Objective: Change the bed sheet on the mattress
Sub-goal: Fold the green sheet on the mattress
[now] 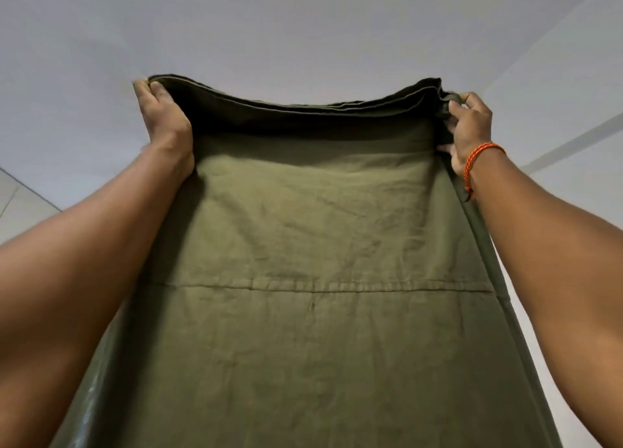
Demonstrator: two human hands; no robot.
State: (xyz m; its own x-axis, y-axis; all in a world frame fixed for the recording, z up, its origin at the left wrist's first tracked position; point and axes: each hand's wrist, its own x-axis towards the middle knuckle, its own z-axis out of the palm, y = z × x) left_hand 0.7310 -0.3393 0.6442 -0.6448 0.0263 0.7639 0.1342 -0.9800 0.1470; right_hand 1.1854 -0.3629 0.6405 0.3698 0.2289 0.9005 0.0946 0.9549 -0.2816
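An olive-green bed sheet [313,245] hangs in front of me, folded into several layers, and fills the middle and bottom of the view. Both arms are raised high. My left hand [163,120] grips the sheet's upper left corner, thumb on the near side. My right hand [468,127], with an orange cord bracelet on the wrist, grips the upper right corner. The top edge sags slightly between the hands. A stitched seam runs across the sheet halfway down. The mattress is hidden behind the sheet or out of view.
The camera points upward at a pale grey ceiling [303,26]. White walls [573,127] meet it at the right, and a wall edge [20,194] shows at the left. Nothing else is visible.
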